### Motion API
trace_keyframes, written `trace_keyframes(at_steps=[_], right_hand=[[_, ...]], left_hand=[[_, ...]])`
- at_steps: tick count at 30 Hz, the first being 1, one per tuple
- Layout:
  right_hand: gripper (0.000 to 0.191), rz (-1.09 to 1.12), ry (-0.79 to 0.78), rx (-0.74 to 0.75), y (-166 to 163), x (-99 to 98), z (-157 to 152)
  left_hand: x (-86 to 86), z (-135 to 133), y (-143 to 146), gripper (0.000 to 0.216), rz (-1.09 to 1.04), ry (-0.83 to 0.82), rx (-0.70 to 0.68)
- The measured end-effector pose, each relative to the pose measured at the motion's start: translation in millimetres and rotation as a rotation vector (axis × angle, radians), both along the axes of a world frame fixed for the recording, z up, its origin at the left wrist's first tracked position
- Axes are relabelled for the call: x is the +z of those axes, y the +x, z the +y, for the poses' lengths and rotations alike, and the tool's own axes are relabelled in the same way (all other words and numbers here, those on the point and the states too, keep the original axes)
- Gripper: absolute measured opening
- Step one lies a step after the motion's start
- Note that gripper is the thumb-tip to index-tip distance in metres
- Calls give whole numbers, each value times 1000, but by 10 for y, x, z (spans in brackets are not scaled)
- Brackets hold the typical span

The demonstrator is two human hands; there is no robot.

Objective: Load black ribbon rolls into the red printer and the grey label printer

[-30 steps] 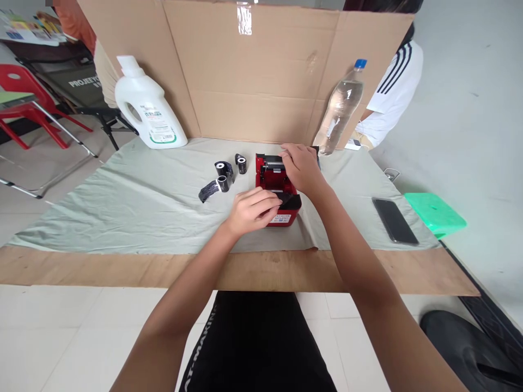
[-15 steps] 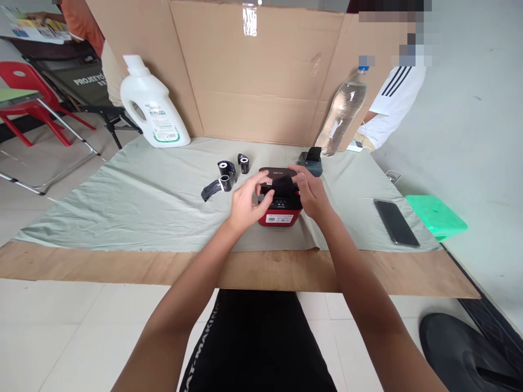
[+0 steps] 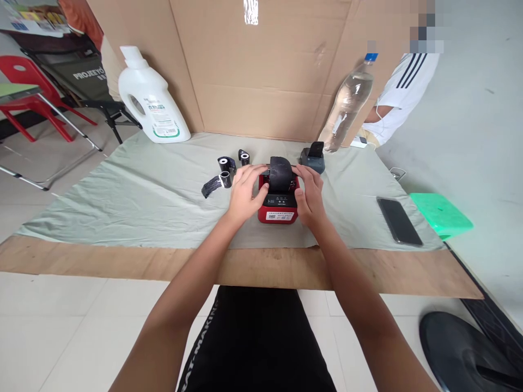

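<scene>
On the cloth in front of me stands a small red and black printer (image 3: 278, 216) with a white label on its near face. A curved strip of black film or paper (image 3: 280, 173) arches over its top. My left hand (image 3: 247, 191) grips the left side of the printer's lid, fingers over the far edge and thumb low at the front. From the right, my right hand (image 3: 309, 191) holds the lid in the same way. The lid looks partly raised, though fingers and strip hide much of it.
Left of the printer lie several black rolls (image 3: 224, 178). A small dark grey device (image 3: 312, 160) stands behind right, near a water bottle (image 3: 347, 103). A white jug (image 3: 153, 103) leans at back left against cardboard (image 3: 261, 65). A phone (image 3: 398, 220) lies right, beside a green stool (image 3: 441, 215).
The black strip now arches higher and shows more fully above the printer. My fingers have shifted to the lid's two sides, and the right thumb has come down lower.
</scene>
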State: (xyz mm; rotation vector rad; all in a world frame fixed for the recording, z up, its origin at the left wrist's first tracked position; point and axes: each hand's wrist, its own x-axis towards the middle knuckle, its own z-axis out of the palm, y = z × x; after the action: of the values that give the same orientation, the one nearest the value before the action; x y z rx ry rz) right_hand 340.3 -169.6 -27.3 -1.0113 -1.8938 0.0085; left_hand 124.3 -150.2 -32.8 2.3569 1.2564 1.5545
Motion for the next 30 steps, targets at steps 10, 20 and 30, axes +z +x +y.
trace_keyframes(at_steps=[10,20,30], right_hand=[[57,15,-30,-16,36,24,-36],[57,104,-34,-34,85,20,-16],[58,146,-47,-66,44,-53,13]], left_hand=[[-38,10,-8,35,-4,5,-12],[-36,-27,9,47,-83,-106,-67],[-320,284,27,68,-631,-659,-261]])
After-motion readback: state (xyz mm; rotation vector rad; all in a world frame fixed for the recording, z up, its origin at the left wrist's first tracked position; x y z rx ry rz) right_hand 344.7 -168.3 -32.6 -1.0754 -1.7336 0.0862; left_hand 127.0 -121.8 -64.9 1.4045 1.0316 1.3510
